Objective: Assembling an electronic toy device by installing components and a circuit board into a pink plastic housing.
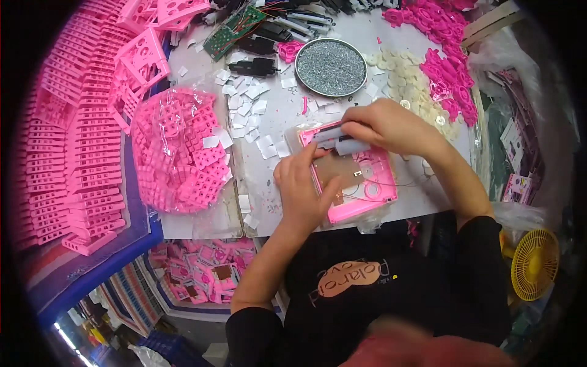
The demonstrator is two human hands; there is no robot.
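A pink plastic casing point(391, 183) lies in front of me, with a brown board point(333, 170) and thin loose wires point(394, 185) inside it. My left hand point(302, 192) grips the casing's left side; its index finger reaches the top corner and its thumb lies over the board. At the casing's far end, my right hand point(388, 127) has its fingers curled on a grey-and-black plastic part point(350, 145) with a rounded end. Its fingertips are partly hidden. Under the casing, some clear plastic wrap shows.
A round tin of small screws point(331, 67) stands beyond the casing. White paper squares point(247, 101), cream discs point(409, 76) and magenta parts point(449, 73) are scattered around. At left are a bag of pink keypads point(180, 150) and stacked pink frames point(92, 153). A yellow fan point(535, 264) is at right.
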